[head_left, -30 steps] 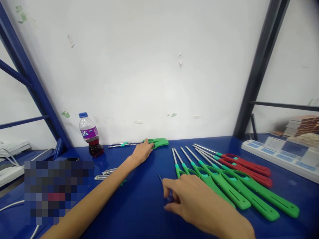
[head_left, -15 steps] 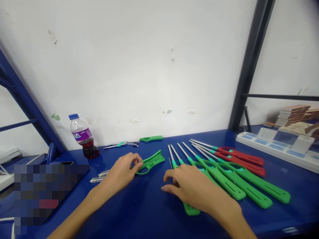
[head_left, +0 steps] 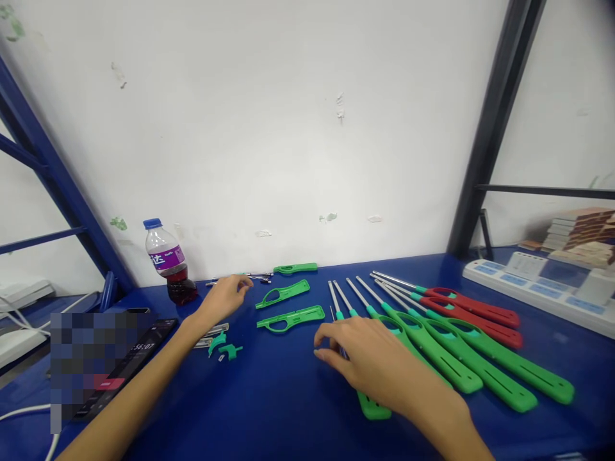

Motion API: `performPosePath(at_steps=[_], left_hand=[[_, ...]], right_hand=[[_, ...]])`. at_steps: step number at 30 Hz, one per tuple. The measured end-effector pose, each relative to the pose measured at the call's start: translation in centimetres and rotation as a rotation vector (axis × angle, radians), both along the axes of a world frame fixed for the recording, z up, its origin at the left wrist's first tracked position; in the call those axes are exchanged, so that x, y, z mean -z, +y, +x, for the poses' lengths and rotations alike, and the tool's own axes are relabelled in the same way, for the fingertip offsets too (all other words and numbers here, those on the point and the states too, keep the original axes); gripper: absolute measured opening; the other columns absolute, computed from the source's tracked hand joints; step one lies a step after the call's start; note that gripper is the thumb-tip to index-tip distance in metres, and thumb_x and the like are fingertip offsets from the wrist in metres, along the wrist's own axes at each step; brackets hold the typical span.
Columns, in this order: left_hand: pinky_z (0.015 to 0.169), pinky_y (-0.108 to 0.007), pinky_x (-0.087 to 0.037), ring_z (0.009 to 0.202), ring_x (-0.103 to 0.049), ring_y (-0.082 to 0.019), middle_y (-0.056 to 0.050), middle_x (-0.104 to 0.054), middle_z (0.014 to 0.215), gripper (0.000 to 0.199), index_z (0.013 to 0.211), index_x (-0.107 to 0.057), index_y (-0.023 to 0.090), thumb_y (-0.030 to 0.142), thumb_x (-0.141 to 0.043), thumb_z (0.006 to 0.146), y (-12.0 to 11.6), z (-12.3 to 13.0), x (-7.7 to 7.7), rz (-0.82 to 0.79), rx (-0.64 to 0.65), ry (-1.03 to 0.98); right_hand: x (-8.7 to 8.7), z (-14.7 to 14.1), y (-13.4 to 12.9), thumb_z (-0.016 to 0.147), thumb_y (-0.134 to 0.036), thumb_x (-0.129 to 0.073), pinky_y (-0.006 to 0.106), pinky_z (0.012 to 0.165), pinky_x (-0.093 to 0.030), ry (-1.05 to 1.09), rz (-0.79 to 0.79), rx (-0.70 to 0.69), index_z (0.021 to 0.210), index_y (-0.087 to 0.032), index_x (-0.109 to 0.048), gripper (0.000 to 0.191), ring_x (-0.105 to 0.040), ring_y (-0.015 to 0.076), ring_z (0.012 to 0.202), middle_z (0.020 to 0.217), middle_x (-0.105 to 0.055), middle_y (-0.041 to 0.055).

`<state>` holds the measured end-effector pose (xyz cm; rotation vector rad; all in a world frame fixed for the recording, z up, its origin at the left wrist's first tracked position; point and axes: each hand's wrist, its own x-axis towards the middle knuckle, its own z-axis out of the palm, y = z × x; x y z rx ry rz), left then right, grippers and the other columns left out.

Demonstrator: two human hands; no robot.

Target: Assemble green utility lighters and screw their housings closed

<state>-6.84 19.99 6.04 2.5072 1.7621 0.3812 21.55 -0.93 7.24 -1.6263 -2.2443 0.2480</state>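
My left hand [head_left: 227, 298] hovers at the back left, fingers apart and loosely curved, nearest a bundle of thin metal rods [head_left: 262, 278] that it partly hides. To its right lie two open green lighter shell halves [head_left: 284, 292], [head_left: 293, 318]. Below it are teal plastic pieces [head_left: 229, 351] and clear lighter fuel tanks [head_left: 204, 342], partly covered by my arm. My right hand [head_left: 362, 352] rests over the near end of a row of green long-necked lighters [head_left: 442, 358], its fingers bent and apart from the thumb. It hides part of one lighter.
Red lighters [head_left: 473, 310] lie right of the green ones. Another green shell [head_left: 295, 267] is against the wall. A drink bottle [head_left: 168, 259] and a phone [head_left: 129, 365] stand and lie at left. A white power strip [head_left: 528, 288] lies at right.
My left hand has let go of the green shell half and moved back and left. Two shell halves and the teal pieces now show. My right hand has hardly moved; the view has shifted slightly.
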Motion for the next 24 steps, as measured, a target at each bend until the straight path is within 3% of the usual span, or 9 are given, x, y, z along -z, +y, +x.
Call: performPosePath(at_steps=[4, 7, 10, 16, 20, 24], left_hand=[[0.098, -0.050, -0.062, 0.116, -0.071, -0.027, -0.011, -0.068, 0.136, 0.034, 0.134, -0.067, 0.019, 0.038, -0.071, 0.106, 2.2, -2.3, 0.1, 0.033, -0.047, 0.118], [0.099, -0.051, -0.061, 0.118, -0.070, -0.028, -0.011, -0.068, 0.137, 0.035, 0.135, -0.067, 0.018, 0.038, -0.071, 0.106, 3.3, -3.5, 0.3, 0.053, -0.043, 0.183], [0.099, -0.051, -0.061, 0.119, -0.070, -0.029, -0.012, -0.067, 0.139, 0.038, 0.137, -0.065, 0.018, 0.038, -0.071, 0.105, 4.4, -3.9, 0.6, 0.076, -0.033, 0.220], [0.099, -0.051, -0.062, 0.118, -0.070, -0.028, -0.012, -0.067, 0.139, 0.037, 0.137, -0.066, 0.019, 0.038, -0.071, 0.106, 6.2, -4.2, 1.6, 0.103, -0.025, 0.267], [0.099, -0.051, -0.061, 0.118, -0.070, -0.028, -0.012, -0.067, 0.138, 0.037, 0.136, -0.066, 0.018, 0.038, -0.071, 0.106, 6.4, -4.6, 2.0, 0.111, -0.003, 0.292], [0.099, -0.050, -0.061, 0.118, -0.070, -0.028, -0.012, -0.067, 0.138, 0.036, 0.136, -0.066, 0.019, 0.038, -0.071, 0.106, 6.2, -4.8, 2.3, 0.102, 0.032, 0.310]], right_hand=[[0.4, -0.9, 0.6, 0.109, -0.032, -0.063, 0.043, 0.108, -0.052, 0.010, 0.053, -0.044, 0.126, -0.025, -0.077, 0.023, -0.068, 0.0293, 0.126, 0.130, -0.077, 0.0062], [1.3, -1.6, 1.2, 0.111, -0.039, -0.059, 0.050, 0.127, -0.040, 0.015, 0.055, -0.090, 0.147, -0.026, -0.067, 0.039, -0.048, 0.0298, 0.154, 0.160, -0.060, 0.0076], [2.3, -2.2, 1.7, 0.111, -0.042, -0.058, 0.059, 0.131, -0.032, 0.001, 0.015, -0.107, 0.162, -0.026, -0.053, 0.053, -0.032, 0.0332, 0.164, 0.174, -0.041, 0.0100], [3.1, -1.8, 1.9, 0.109, -0.043, -0.061, 0.059, 0.132, -0.030, -0.027, -0.050, -0.102, 0.166, -0.029, -0.047, 0.060, -0.029, 0.0333, 0.165, 0.175, -0.039, 0.0106], [3.4, -1.5, 2.1, 0.109, -0.043, -0.061, 0.062, 0.131, -0.031, -0.042, -0.052, -0.071, 0.166, -0.025, -0.046, 0.061, -0.029, 0.0365, 0.164, 0.173, -0.043, 0.0140], [3.2, -1.8, 2.2, 0.111, -0.034, -0.060, 0.061, 0.125, -0.041, -0.052, 0.018, -0.070, 0.151, -0.020, -0.060, 0.042, -0.055, 0.0310, 0.148, 0.148, -0.067, 0.0122]])
